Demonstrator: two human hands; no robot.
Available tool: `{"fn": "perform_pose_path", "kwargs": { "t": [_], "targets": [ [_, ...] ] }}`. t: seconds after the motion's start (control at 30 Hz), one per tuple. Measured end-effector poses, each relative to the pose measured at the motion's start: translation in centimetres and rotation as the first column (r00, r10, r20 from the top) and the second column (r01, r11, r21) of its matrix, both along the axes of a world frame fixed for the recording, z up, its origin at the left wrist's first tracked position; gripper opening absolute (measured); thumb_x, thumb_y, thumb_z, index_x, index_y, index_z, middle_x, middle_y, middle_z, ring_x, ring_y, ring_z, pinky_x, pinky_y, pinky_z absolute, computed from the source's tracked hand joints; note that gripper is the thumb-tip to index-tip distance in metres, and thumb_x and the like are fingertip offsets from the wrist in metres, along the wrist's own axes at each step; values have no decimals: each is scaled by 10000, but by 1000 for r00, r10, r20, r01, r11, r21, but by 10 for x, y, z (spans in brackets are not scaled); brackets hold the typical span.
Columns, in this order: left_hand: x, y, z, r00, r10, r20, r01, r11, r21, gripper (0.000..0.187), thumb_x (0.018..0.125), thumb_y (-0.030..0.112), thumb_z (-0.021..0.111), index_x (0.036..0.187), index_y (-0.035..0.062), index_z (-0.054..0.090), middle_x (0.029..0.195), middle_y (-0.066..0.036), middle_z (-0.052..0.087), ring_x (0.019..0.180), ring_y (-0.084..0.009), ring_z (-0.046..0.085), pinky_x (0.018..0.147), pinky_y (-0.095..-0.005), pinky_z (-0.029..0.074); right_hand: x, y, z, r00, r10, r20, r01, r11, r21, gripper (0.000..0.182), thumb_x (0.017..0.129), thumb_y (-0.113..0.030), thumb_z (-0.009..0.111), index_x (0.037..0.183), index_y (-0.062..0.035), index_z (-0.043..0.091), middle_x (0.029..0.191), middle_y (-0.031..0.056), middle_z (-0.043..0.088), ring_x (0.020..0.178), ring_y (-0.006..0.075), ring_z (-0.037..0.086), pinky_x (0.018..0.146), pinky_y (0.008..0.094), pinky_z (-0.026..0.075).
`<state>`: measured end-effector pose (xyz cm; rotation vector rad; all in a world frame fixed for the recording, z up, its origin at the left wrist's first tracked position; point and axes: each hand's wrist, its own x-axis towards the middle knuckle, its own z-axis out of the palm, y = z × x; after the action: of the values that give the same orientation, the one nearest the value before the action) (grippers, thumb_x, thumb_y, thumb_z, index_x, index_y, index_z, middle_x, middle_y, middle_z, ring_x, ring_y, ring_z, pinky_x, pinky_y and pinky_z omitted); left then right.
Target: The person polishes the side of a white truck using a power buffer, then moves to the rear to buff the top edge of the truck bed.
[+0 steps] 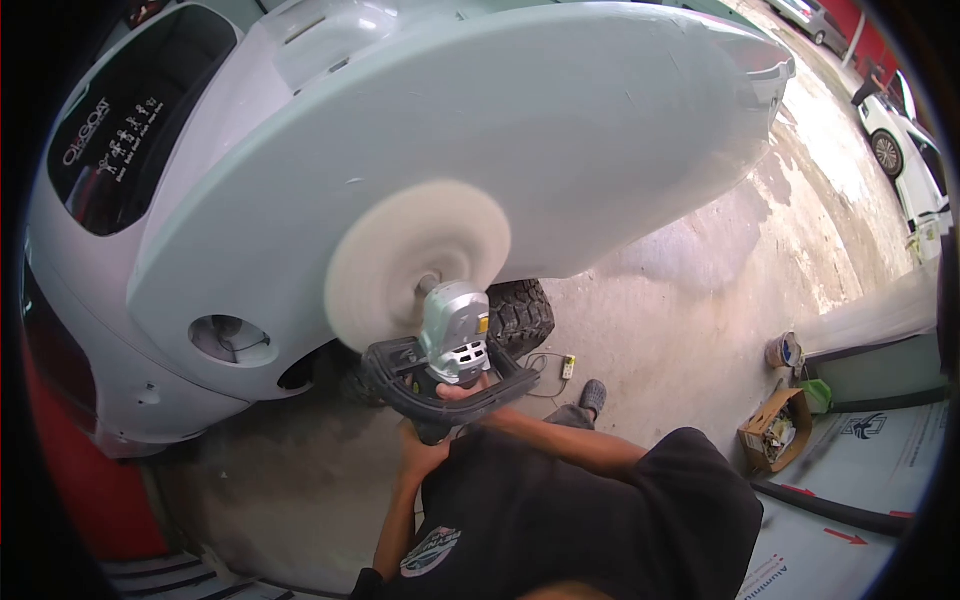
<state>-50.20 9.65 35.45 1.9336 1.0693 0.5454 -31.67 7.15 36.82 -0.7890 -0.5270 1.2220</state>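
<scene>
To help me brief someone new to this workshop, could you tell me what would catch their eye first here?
Probably the large pale disc, blurred as if spinning, on the power tool held by the hands at the lower centre. Next comes the huge, light-coloured vehicle panel sweeping across the top behind it. At upper left, a dark window with white stickers stands out against the pale bodywork.

Near: one polisher (457,330), two hands (426,456), one clog (593,397), one power strip (569,367). Right: one cardboard box (778,432), one bucket (784,350), three red arrows (845,537). Far right: one white car (893,150), one person (873,82).
</scene>
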Motion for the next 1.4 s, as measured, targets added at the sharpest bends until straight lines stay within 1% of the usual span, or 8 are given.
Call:
{"fn": "perform_pose_path", "kwargs": {
  "t": [0.17,0.37,0.5,0.8,1.1,1.27,1.37,1.4],
  "targets": [
    [-28,5,-5,998,-40,42,31,978,204,663,698,118,831,1269,-50,539,1144,-202,612,1084,-352,644,934,-439,501,-23,11,5,994,39,-105,-33,998,60,490,805,-195,887,1190,-34,630,1076,23,676,965,126,636,834,299,559],
    [34,-5,10,996,-25,-88,19,998,-62,673,721,149,828,1268,-65,498,1169,-206,586,1086,-319,633,928,-415,497,33,-2,42,993,-115,-40,116,993,23,554,788,-162,895,1210,-60,552,1077,6,645,974,108,626,839,295,555],
    [89,-14,5,997,-80,22,70,958,277,626,728,144,825,1217,-73,502,1113,-199,590,1029,-299,638,878,-406,511,86,-13,62,981,-192,10,191,979,66,574,786,-152,898,1227,-52,545,1107,26,653,992,117,639,865,305,563],
    [204,-37,37,979,-176,106,169,983,69,426,733,101,799,1075,-57,601,1000,-155,637,885,-244,671,783,-384,530,189,-42,74,954,-299,30,296,952,81,617,792,-177,899,1260,-37,521,1114,43,661,1012,129,649,885,312,569],
    [310,-66,62,970,-237,52,236,971,40,266,732,75,780,944,-33,660,844,-120,707,777,-198,707,706,-359,546,282,-73,66,898,-440,-34,441,892,101,408,843,-123,809,1191,-45,610,1069,55,689,935,148,684,786,310,590],
    [364,-80,81,961,-252,115,247,968,51,292,728,74,773,987,-21,678,878,-151,729,817,-241,727,755,-376,551,337,-93,70,927,-373,-44,374,911,171,326,905,-123,745,1186,-75,589,988,15,690,866,117,684,745,290,576],
    [390,-84,83,945,-298,135,292,954,60,302,732,77,763,1009,-12,684,879,-166,733,835,-270,737,772,-387,551,362,-98,72,866,-493,-86,501,848,174,195,940,-124,710,1084,-129,579,855,-50,609,751,57,623,642,248,527],
    [398,-84,84,940,-313,135,308,950,60,304,735,77,759,1016,-10,684,879,-171,732,838,-275,739,774,-389,550,372,-99,59,870,-485,-89,493,854,166,190,963,-178,699,1117,-115,609,916,-9,663,813,96,655,706,279,551]
  ]
}}
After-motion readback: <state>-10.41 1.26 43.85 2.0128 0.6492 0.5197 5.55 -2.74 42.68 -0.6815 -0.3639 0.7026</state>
